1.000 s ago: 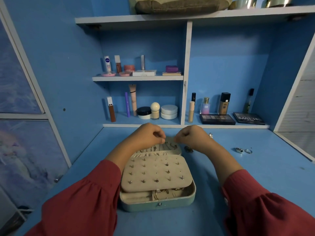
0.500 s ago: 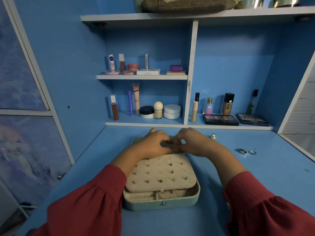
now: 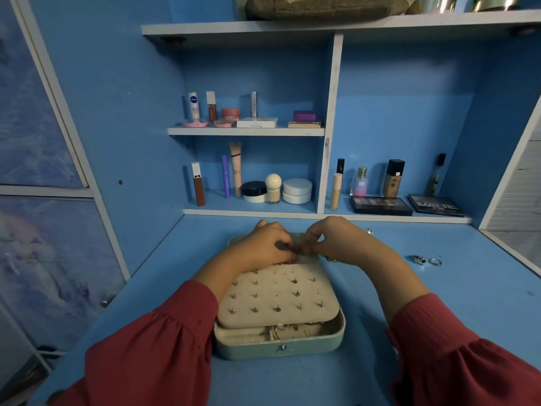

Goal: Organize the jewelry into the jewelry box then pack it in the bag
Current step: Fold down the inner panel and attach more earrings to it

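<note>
A mint-green jewelry box [image 3: 281, 347] lies open on the blue desk. A cream earring panel [image 3: 278, 294] studded with several earrings is folded over its near half, and gold pieces show beneath it at the front. My left hand [image 3: 263, 244] and my right hand [image 3: 333, 238] meet over the box's far half, fingertips curled and pinching a small piece of jewelry [image 3: 295, 249] that is mostly hidden. Two rings [image 3: 419, 258] [image 3: 435, 261] lie on the desk to the right. A silver piece [image 3: 369, 230] sits behind my right wrist. An olive bag [image 3: 322, 7] rests on the top shelf.
Cosmetics fill the shelves behind the box: tubes and jars [image 3: 254, 191] at lower left, bottles [image 3: 393, 178] and two dark palettes [image 3: 380, 205] at lower right. A white-framed panel [image 3: 58, 171] borders the desk on the left.
My hands came down from above the box and closed together over its far half. The camera has moved in slightly.
</note>
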Demonstrator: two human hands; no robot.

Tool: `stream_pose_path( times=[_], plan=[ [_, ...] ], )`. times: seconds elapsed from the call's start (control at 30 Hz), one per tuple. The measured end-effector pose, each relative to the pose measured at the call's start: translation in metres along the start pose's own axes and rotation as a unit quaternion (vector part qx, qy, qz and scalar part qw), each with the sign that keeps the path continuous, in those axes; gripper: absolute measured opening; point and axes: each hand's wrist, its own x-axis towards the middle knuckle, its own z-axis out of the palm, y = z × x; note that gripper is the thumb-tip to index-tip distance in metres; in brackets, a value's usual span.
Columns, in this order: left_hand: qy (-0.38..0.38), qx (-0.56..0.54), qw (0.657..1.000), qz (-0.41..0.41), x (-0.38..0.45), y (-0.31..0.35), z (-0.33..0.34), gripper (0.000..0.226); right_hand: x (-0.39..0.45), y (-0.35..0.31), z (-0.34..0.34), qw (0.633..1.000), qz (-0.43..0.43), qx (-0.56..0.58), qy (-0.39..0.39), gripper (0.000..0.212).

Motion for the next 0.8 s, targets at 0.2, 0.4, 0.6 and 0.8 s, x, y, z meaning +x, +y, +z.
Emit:
stream_pose_path(
  times=[0.2,0.4,0.6,0.8],
  plan=[
    [-0.003,0.004,1.0,0.014,0.004,-0.001,-0.001,0.013,0.0,-0.003,0.004,0.997,-0.019,-0.069,-0.021,0.012],
    [-0.07,0.026,0.997,-0.001,0.009,0.003,-0.003,0.026,0.002,0.004,0.007,0.996,-0.045,-0.074,-0.016,0.012],
    [-0.067,0.016,0.997,-0.029,0.009,0.008,-0.001,0.029,0.003,0.006,0.008,0.997,-0.042,-0.069,0.004,0.012],
    [0.023,-0.024,0.999,-0.011,0.007,0.002,0.001,0.01,0.003,0.005,0.008,0.998,-0.036,-0.05,0.021,0.009]
  ],
)
